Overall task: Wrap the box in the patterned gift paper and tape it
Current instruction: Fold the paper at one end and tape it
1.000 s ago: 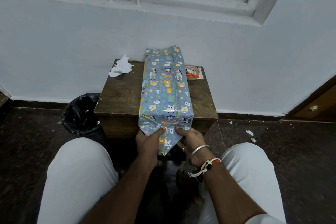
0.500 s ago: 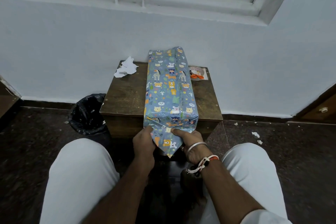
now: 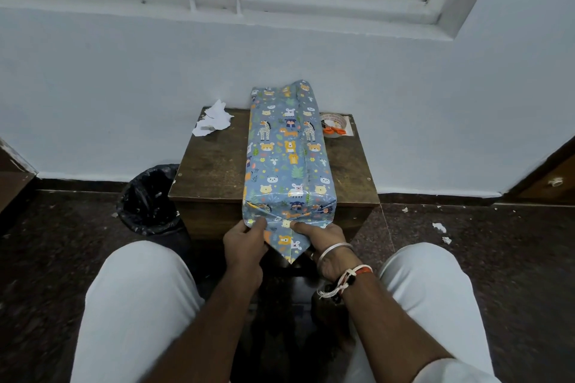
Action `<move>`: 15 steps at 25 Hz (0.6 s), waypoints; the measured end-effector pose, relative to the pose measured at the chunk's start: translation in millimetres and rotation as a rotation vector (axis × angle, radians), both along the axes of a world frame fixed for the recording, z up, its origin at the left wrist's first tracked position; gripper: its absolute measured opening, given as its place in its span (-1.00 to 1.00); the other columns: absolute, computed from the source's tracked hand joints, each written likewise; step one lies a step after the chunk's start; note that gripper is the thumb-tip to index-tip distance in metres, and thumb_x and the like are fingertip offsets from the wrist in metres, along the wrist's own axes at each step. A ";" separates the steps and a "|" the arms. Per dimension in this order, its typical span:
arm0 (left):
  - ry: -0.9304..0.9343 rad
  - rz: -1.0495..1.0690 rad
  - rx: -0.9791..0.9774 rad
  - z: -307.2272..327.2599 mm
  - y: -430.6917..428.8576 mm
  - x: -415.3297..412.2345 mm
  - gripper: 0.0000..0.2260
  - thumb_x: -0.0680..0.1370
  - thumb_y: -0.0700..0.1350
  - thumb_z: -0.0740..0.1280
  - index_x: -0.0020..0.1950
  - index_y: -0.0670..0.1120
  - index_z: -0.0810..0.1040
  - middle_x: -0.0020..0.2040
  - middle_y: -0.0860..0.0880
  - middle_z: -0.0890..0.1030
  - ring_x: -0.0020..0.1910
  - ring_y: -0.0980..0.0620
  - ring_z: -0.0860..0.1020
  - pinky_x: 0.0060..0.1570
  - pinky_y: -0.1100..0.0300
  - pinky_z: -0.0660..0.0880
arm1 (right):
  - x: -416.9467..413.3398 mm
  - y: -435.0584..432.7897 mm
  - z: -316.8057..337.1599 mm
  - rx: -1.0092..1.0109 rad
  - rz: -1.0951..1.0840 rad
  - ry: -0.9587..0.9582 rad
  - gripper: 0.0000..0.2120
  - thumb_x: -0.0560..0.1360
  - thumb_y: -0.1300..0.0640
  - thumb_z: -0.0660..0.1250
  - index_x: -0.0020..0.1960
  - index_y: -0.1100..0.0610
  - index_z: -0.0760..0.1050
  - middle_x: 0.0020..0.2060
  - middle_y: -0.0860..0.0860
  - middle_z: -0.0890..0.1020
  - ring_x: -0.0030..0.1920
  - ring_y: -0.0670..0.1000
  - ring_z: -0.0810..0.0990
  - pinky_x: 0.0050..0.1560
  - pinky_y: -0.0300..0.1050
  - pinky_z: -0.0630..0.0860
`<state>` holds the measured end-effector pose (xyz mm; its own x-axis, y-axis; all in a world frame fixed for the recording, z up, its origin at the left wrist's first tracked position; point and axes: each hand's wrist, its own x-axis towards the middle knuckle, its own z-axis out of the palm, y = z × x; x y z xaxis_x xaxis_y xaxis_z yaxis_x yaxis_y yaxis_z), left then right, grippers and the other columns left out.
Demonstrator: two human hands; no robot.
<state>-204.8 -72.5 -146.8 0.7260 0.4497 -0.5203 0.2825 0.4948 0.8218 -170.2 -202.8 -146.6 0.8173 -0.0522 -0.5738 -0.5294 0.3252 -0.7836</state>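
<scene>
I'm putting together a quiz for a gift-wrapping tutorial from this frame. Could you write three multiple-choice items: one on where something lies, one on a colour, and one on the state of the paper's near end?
1. Where is the tape roll?
A) on the floor
B) at the table's far right, beside the wrapped box
C) on the windowsill

2. What colour are the scissors handles?
A) orange
B) green
C) black

3. How is the near-end flap?
A) taped flat
B) folded to a point and pinched by both hands
C) not folded at all

Answers:
1 B: the roll lies on the table, right of the wrapped box.
2 A: orange handles show against the roll.
3 B: the left hand and right hand pinch its edges, and its tip points toward the person.
</scene>
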 end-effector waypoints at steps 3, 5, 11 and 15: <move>0.032 -0.015 -0.030 3.8 2.2 3.5 -0.83 0.62 -0.34 0.34 0.16 -0.18 0.62 -0.07 -0.09 0.67 -0.15 -0.05 0.66 -0.38 0.18 0.59 | -0.1 0.0 0.0 -0.009 0.000 0.007 -0.78 0.39 0.46 0.53 -0.02 0.27 0.62 -0.25 0.10 0.71 -0.41 0.01 0.70 -0.45 -0.16 0.61; 0.052 -0.027 -0.058 5.1 5.0 5.7 -0.81 0.63 -0.35 0.32 0.19 -0.18 0.61 -0.05 -0.09 0.66 -0.12 -0.07 0.65 -0.31 0.14 0.57 | -0.2 -0.3 0.5 -0.010 0.007 0.012 -0.79 0.40 0.45 0.53 -0.03 0.26 0.62 -0.24 0.10 0.70 -0.43 0.00 0.70 -0.48 -0.18 0.59; 0.023 -0.015 -0.099 6.6 -2.3 5.3 -0.84 0.58 -0.35 0.37 0.08 -0.13 0.59 -0.03 -0.12 0.67 -0.11 -0.10 0.66 -0.22 0.08 0.57 | -0.3 0.1 0.3 -0.034 -0.002 0.019 -0.78 0.38 0.44 0.55 -0.06 0.22 0.62 -0.23 0.11 0.72 -0.36 0.05 0.71 -0.45 -0.15 0.61; 0.004 0.001 -0.055 5.3 -5.3 6.1 -0.81 0.56 -0.39 0.38 0.03 -0.12 0.60 -0.10 -0.07 0.66 -0.15 -0.06 0.64 -0.13 0.06 0.58 | -3.1 -0.7 2.1 -0.051 0.003 0.017 -0.78 0.39 0.39 0.57 -0.03 0.21 0.63 -0.18 0.11 0.73 -0.33 0.04 0.71 -0.43 -0.16 0.60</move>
<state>-198.7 -77.9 -141.5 0.7237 0.4207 -0.5471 0.2853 0.5395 0.7922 -173.3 -203.5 -144.5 0.8080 -0.0789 -0.5839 -0.5434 0.2833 -0.7902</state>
